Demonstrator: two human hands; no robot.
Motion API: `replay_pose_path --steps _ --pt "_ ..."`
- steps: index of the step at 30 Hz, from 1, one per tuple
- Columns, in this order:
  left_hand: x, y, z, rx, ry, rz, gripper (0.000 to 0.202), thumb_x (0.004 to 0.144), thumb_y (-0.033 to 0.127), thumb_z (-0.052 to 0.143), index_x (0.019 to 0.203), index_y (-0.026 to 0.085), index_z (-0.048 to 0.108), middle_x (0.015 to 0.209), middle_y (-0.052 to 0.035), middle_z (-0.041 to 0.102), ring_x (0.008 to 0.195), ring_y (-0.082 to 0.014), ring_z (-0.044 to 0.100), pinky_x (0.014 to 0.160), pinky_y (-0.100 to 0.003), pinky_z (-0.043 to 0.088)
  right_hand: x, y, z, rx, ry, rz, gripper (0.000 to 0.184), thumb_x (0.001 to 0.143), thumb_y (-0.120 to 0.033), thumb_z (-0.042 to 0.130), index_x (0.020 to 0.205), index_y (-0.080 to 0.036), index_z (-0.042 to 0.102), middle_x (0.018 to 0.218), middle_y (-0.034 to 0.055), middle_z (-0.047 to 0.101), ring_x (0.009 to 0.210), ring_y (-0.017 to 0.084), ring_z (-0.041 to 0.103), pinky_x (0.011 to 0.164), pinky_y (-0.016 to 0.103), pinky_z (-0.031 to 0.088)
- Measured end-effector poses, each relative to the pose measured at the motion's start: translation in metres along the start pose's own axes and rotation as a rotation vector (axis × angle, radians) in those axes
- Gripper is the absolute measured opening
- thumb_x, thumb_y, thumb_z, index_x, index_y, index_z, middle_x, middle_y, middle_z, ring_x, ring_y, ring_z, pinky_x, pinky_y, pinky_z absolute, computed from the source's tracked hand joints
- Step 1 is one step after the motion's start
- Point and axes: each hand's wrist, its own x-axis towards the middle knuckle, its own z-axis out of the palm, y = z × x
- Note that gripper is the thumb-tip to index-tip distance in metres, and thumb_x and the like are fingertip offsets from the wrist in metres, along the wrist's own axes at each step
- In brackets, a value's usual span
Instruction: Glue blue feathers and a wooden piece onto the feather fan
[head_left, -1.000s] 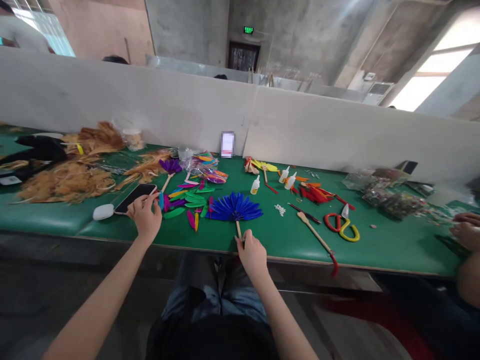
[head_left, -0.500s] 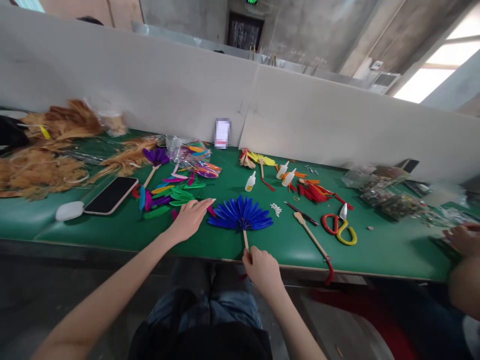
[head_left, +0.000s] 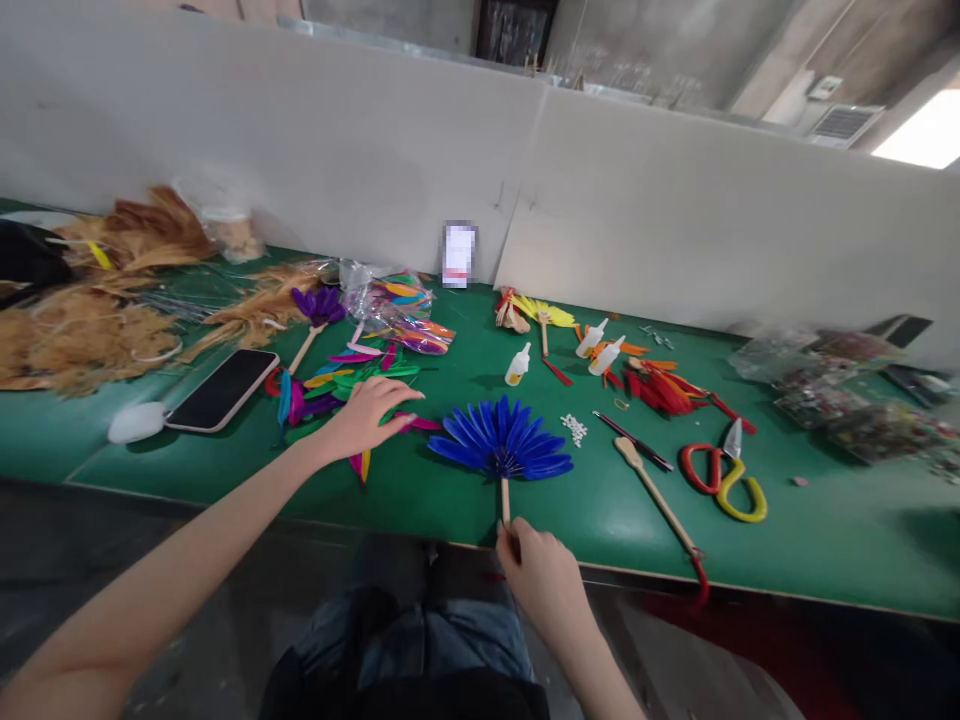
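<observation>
A blue feather fan [head_left: 501,440] lies spread on the green table, with its wooden stick toward me. My right hand [head_left: 541,572] is closed around the lower end of that stick at the table's front edge. To the left, my left hand [head_left: 366,415] is over a pile of loose coloured feathers [head_left: 330,385], fingers stretched and thumb apart. A pink feather [head_left: 420,423] lies by its thumb, pointing at the fan; whether they touch I cannot tell. White beads [head_left: 574,430] sit in a small heap right of the fan.
Right of the fan lie a pen [head_left: 634,440], a bare wooden stick [head_left: 656,492] and scissors [head_left: 724,470]. Glue bottles [head_left: 518,365] stand behind, near a yellow feather fan [head_left: 546,312] and red feathers [head_left: 664,388]. Leftward are a phone [head_left: 223,390] and a purple feather fan [head_left: 319,304].
My left hand has drawn back slightly left from the blue fan, its thumb now apart from the fingers. My right hand still grips the stick. The view has shifted; the other person's hand is gone.
</observation>
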Motion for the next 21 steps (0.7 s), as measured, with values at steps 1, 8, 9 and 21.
replay_pose_path --steps 1,8,9,21 --pt "0.004 0.005 0.002 -0.02 -0.038 0.028 0.03 0.09 0.036 0.048 0.118 0.029 0.057 0.122 -0.0051 0.056 0.116 -0.0261 0.043 0.095 -0.04 0.03 0.0 0.001 0.0 0.008 -0.007 0.0 0.024 0.092 -0.023 0.049 0.073 -0.019 0.063 0.061 0.0039 0.07 0.058 0.022 0.068 0.047 0.028 0.019" --pt "0.021 0.0 0.006 0.003 -0.064 -0.066 0.008 0.084 0.026 0.056 0.083 0.021 0.062 0.091 -0.0038 0.063 0.096 -0.0244 0.051 0.084 -0.038 0.035 0.0 0.003 0.003 0.029 0.01 -0.022 0.024 0.093 -0.026 0.05 0.072 -0.019 0.061 0.059 0.0029 0.069 0.055 0.022 0.068 0.046 0.028 0.019" --pt "0.021 -0.004 0.004 0.021 -0.033 -0.114 0.008 0.082 0.025 0.056 0.081 0.02 0.062 0.089 -0.0049 0.063 0.095 -0.0256 0.051 0.083 -0.039 0.035 0.0 0.003 0.003 0.034 0.022 -0.032 0.026 0.093 -0.028 0.051 0.07 -0.019 0.06 0.058 0.0027 0.069 0.054 0.022 0.067 0.045 0.028 0.019" --pt "0.004 0.043 -0.003 -0.331 -0.103 -0.253 0.036 0.087 0.05 0.046 0.089 0.018 0.064 0.078 -0.0025 0.053 0.063 -0.0145 0.049 0.058 -0.026 0.037 0.022 0.026 0.001 0.241 0.47 -0.375 0.049 0.096 -0.039 0.036 0.139 -0.015 0.038 0.146 0.0134 0.04 0.136 0.027 0.033 0.105 0.044 0.036"
